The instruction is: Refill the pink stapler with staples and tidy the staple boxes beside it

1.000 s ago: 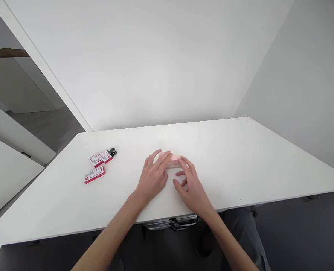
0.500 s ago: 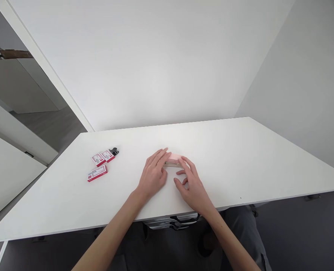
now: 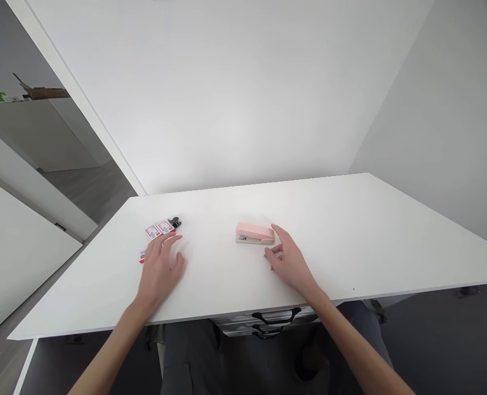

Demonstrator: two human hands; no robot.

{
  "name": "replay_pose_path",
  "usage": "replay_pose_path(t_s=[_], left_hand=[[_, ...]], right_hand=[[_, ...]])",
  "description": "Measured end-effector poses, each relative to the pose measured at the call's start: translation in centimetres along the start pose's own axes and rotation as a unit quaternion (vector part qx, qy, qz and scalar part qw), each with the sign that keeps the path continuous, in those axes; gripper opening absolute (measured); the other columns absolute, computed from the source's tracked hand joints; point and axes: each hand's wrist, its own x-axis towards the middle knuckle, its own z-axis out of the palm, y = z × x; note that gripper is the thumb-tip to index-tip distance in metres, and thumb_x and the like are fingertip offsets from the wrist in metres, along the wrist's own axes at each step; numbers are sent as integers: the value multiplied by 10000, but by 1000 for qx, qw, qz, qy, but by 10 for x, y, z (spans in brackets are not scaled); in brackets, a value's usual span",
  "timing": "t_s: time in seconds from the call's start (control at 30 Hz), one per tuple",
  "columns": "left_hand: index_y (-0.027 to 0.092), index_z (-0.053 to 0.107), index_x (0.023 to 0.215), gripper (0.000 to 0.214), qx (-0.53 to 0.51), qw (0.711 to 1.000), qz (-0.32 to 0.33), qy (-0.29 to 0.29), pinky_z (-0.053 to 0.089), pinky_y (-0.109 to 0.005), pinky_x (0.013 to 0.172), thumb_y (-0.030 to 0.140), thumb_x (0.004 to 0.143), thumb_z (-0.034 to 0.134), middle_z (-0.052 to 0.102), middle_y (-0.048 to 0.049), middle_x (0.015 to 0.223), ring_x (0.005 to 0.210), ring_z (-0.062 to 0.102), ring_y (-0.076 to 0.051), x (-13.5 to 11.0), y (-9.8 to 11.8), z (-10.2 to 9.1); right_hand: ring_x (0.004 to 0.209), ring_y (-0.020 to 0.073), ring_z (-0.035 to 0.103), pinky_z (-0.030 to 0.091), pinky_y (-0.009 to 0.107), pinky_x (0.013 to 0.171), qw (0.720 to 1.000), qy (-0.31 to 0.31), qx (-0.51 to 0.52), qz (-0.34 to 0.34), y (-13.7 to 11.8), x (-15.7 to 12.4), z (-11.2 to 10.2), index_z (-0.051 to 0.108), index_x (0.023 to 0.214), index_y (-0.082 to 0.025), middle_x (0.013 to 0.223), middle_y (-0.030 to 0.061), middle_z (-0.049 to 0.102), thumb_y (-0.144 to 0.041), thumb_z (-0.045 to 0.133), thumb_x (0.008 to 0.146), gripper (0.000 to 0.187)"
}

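Left hand point(image 3: 160, 273) off pink-and-cream stapler point(image 3: 255, 231)

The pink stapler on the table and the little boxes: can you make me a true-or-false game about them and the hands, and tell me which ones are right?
1. The pink stapler lies on the white table. True.
2. The left hand is by the red-and-white boxes. True.
3. The stapler is in the left hand. False: it lies on the table, away from that hand.
4. The right hand is nearer the stapler than the boxes. True.
5. The stapler is left of the boxes. False: it is to their right.
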Motion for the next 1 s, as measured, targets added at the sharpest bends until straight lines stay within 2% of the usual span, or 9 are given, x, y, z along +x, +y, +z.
replay_pose_path(t_s=[0.1, 0.2, 0.3, 0.4, 0.6, 0.83, 1.0], left_hand=[[213, 569, 1317, 391, 48, 998, -48, -4, 398, -544, 1142, 374, 972, 482, 602, -138, 1419, 1337, 527, -350, -11, -25, -20], [198, 535, 1390, 510, 73, 991, -105, -48, 422, -562, 1111, 473, 967, 465, 600, -148, 1457, 1365, 517, -383, -20, -44, -34], [202, 535, 1406, 555, 70, 985, -131, -88, 464, -554, 1074, 532, 970, 444, 638, -139, 1423, 1345, 553, -383, -27, -54, -42], [227, 599, 1321, 490, 57, 988, -113, -93, 498, -525, 1040, 542, 979, 443, 675, -117, 1363, 1275, 607, -359, -33, -50, -44], [261, 656, 1258, 373, 4, 995, -39, -96, 520, -470, 1003, 490, 1009, 497, 696, -92, 1249, 1201, 628, -310, -34, -11, -30], [251, 671, 1223, 294, -63, 990, 54, -119, 543, -431, 918, 397, 1048, 486, 675, -92, 1163, 1055, 645, -256, -14, 60, 14], [252, 664, 1257, 281, -97, 977, 128, -141, 536, -444, 941, 319, 1057, 479, 664, -88, 1196, 1081, 621, -246, 1, 99, 39]], right_hand=[[823, 195, 711, 598, 413, 787, 997, -18, -69, -19, 2, 15, -11, 528, 1461, -252, 1357, 103, 653, -358, 554, 955, 517], [816, 192, 696, 559, 413, 818, 991, -7, -126, -43, 5, 22, -19, 645, 1275, -277, 1244, 47, 699, -376, 574, 944, 352], [825, 199, 683, 544, 384, 781, 992, -1, -115, -41, 8, 20, -23, 655, 1170, -254, 1150, 43, 711, -425, 606, 914, 311], [774, 195, 652, 529, 365, 733, 992, 11, -119, -29, 9, 13, -24, 610, 1154, -237, 1057, 43, 691, -458, 636, 877, 355], [739, 210, 624, 470, 339, 672, 981, -5, -192, -22, 2, 4, -20, 500, 1200, -257, 855, -22, 602, -461, 630, 845, 429], [669, 195, 602, 450, 322, 647, 978, -22, -207, -34, 4, 4, -18, 463, 1263, -261, 772, -59, 547, -529, 631, 870, 504], [708, 201, 637, 460, 326, 668, 978, -38, -199, -51, 10, 4, -18, 478, 1282, -262, 787, -53, 597, -595, 654, 880, 551]])
